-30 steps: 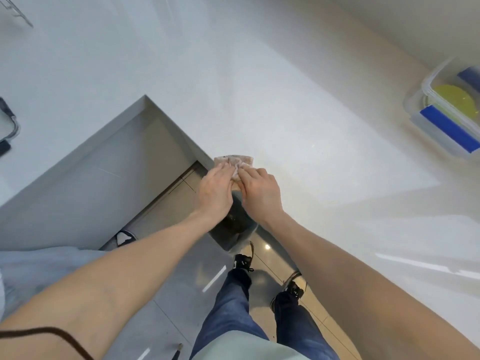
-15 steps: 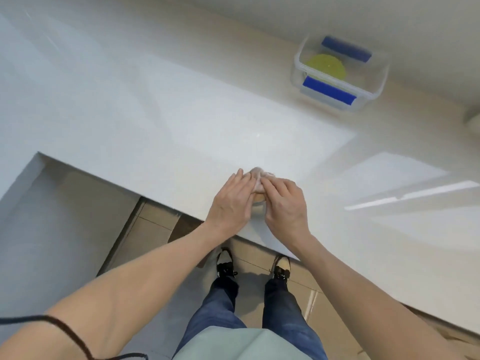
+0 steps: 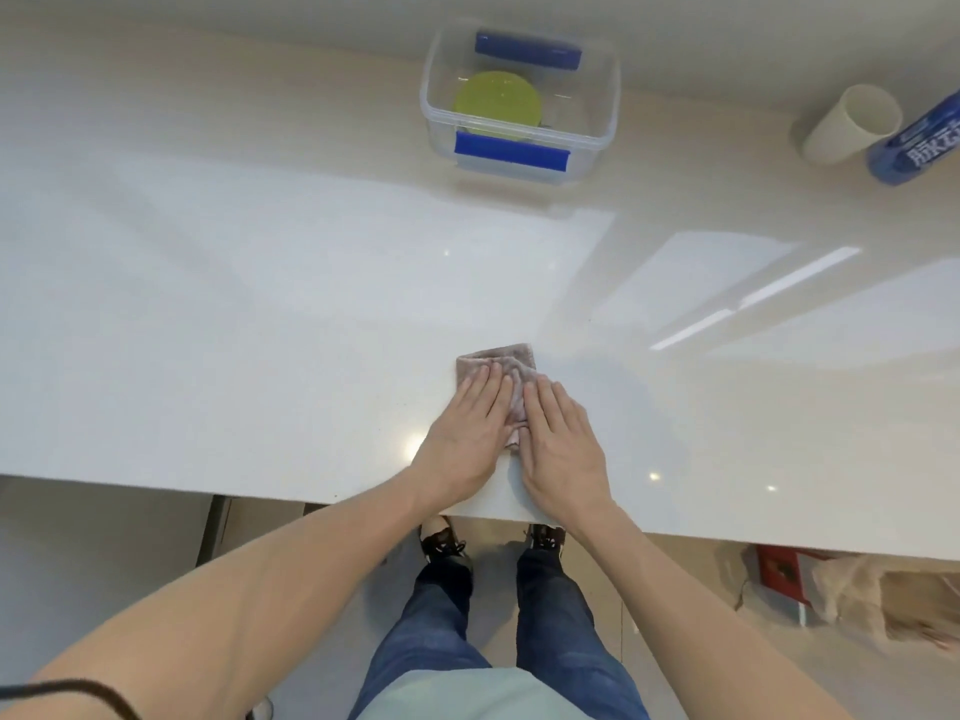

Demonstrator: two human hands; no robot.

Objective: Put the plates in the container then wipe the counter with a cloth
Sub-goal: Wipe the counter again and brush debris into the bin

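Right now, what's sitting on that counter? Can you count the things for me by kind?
Clear container with blue clips: 1
Green plate showing inside it: 1, any beneath are hidden
Cloth under the left hand and right hand: 1
White cup on its side: 1
Blue bottle, partly cut off: 1
Total: 5

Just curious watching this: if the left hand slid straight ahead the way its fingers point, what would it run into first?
Beyond the cloth under the left hand, bare counter, then probably the clear container holding the green plate, though the line may pass just right of it.
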